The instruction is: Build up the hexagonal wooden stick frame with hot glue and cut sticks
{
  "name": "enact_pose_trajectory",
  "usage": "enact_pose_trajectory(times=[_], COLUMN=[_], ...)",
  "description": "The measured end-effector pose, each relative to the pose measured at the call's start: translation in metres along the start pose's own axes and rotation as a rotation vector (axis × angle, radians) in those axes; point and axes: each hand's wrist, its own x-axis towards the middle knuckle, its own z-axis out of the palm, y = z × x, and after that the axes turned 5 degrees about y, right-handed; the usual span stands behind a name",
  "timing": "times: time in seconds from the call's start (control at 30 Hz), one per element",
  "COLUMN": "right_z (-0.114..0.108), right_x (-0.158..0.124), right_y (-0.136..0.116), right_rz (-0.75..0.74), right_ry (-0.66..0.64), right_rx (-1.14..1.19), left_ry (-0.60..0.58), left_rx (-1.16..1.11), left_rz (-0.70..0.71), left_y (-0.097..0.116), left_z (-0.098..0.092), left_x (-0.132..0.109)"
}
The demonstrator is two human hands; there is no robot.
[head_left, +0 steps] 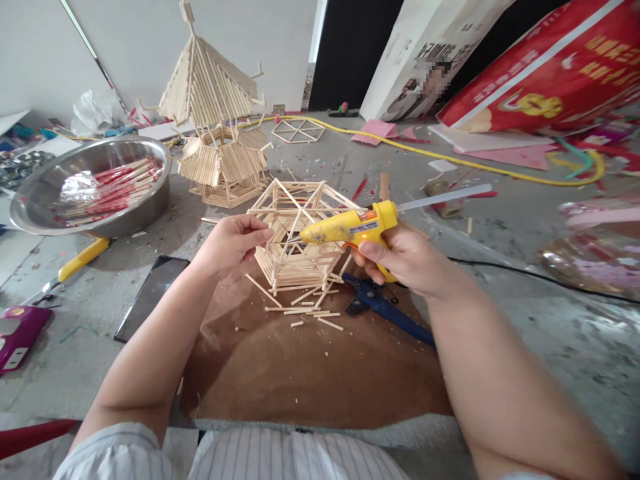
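Note:
My right hand [395,257] is wrapped round the grip of a yellow glue gun [345,227], whose nozzle points left over a stick structure [300,267]. A clear glue stick juts from the gun's back. At the structure's upper left is my left hand [237,243], thumb and fingertips pinched together; what they hold, if anything, is too small to make out. The structure is six-sided, built of pale wooden sticks, with crossed sticks on top. Short stick pieces [305,310] lie in front of it on a brown sheet [300,373].
Behind stands a stick pagoda [215,100]. A metal bowl [153,190] with red-tipped sticks and a phone [153,297] are on the left. Blue pliers [387,310] lie right of the structure. A yellow cable [435,152] and a red bag [540,73] are farther back.

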Motion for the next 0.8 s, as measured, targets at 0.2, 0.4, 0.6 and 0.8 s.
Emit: enact_pose_trajectory(times=[0.2,0.4,0.6,0.8], right_z=[-0.002,-0.004,-0.017,-0.060], right_x=[0.000,-0.002,-0.007,0.002], right_y=[0.001,0.000,-0.016,0.001], right_rz=[-0.003,-0.007,-0.084,-0.045], right_ry=[0.008,-0.009,0.107,0.534], right_rx=[-0.023,-0.126,0.067,0.066], left_ry=[-0.005,0.001,0.002,0.001], left_rx=[-0.010,0.004,-0.008,-0.029], left_rz=[0.008,0.020,0.039,0.063], left_y=[0.000,-0.001,0.003,0.005], left_z=[0.000,-0.001,-0.003,-0.006], left_x=[0.000,0.001,-0.002,-0.004])
